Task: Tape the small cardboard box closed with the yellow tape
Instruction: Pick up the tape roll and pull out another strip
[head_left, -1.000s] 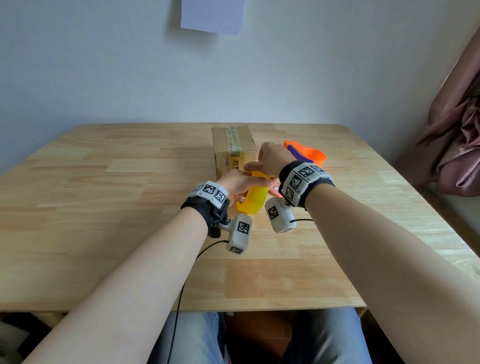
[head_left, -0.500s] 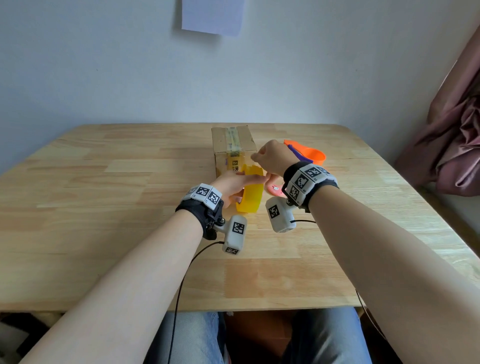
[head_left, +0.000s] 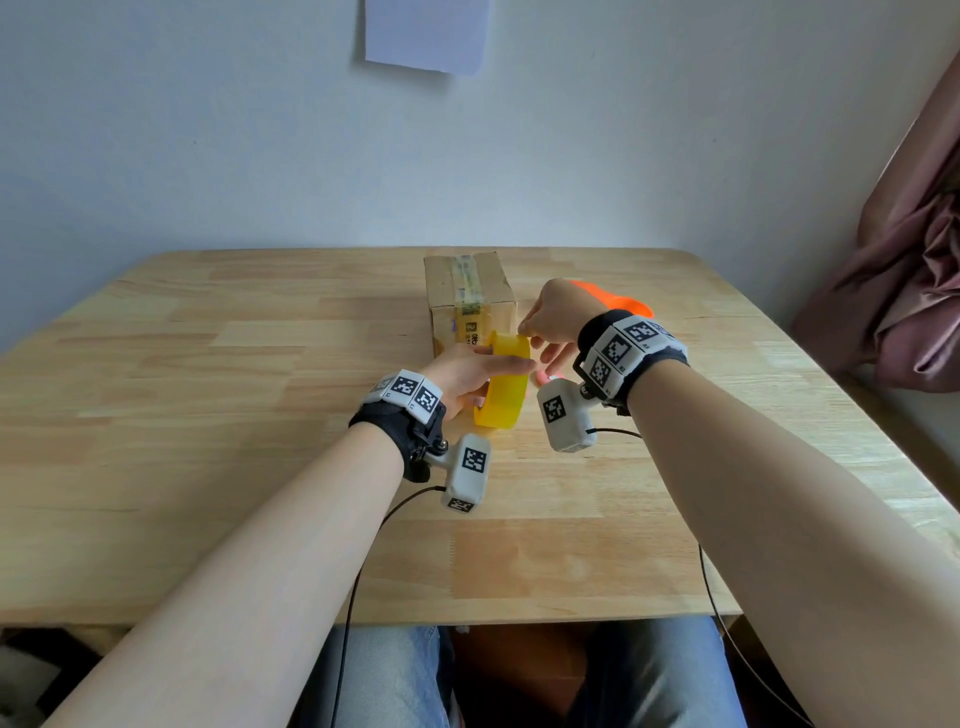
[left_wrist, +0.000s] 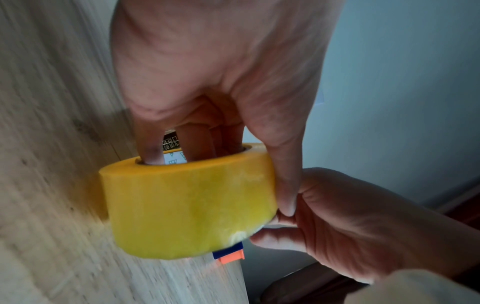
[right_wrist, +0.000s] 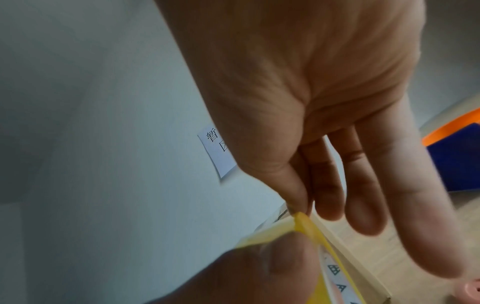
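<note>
The small cardboard box (head_left: 470, 296) stands at the table's far middle, with old clear tape along its top. Just in front of it my left hand (head_left: 493, 364) holds the yellow tape roll (head_left: 504, 387) upright above the table, fingers through the core (left_wrist: 187, 144) and thumb on the outer face. My right hand (head_left: 524, 330) is at the roll's top right edge, where thumb and forefinger pinch the tape's loose end (right_wrist: 302, 221). The other right fingers are stretched out. The roll (left_wrist: 187, 205) hides the box's lower front.
An orange and blue object (head_left: 618, 304) lies right of the box, behind my right hand. Something small and pink (head_left: 545, 371) lies under that hand. The wooden table (head_left: 208, 415) is bare on the left and near its front edge. A curtain (head_left: 909, 291) hangs at the right.
The roll has turned more upright in my left hand and risen slightly. My right hand has shifted a little to the right and now pinches at the roll's top edge.
</note>
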